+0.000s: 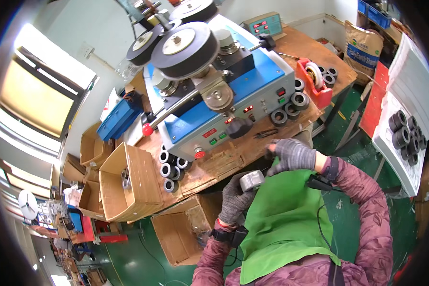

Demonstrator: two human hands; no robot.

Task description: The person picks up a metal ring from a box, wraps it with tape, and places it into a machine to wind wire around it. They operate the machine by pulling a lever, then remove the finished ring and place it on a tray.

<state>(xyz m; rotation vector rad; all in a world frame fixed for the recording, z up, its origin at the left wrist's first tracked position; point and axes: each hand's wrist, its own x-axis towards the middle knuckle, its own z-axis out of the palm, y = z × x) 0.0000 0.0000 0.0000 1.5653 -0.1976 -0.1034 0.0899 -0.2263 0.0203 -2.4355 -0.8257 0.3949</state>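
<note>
In my gloved left hand (235, 199) is a short, thick silvery-grey cylinder (251, 180), gripped at its side above the front of the workbench (219, 167). My gloved right hand (294, 155) is a little to the right of it, over the top of my green apron (291, 205). Its fingers are curled, bare tips pointing left; whatever they may hold is hidden or too small to make out. Ahead stands a blue and grey machine (267, 83) with large black wheels (185, 50), a black knob (238, 127) and a lever with a red ball (148, 129).
Black rings stand in groups left (167, 170) and right (291, 110) of the machine. A red tape dispenser (314, 83) sits at the right. Cardboard boxes (131, 183) are at the left, another (176, 238) below the bench. More black rings (405, 136) rest on a white surface (391, 157).
</note>
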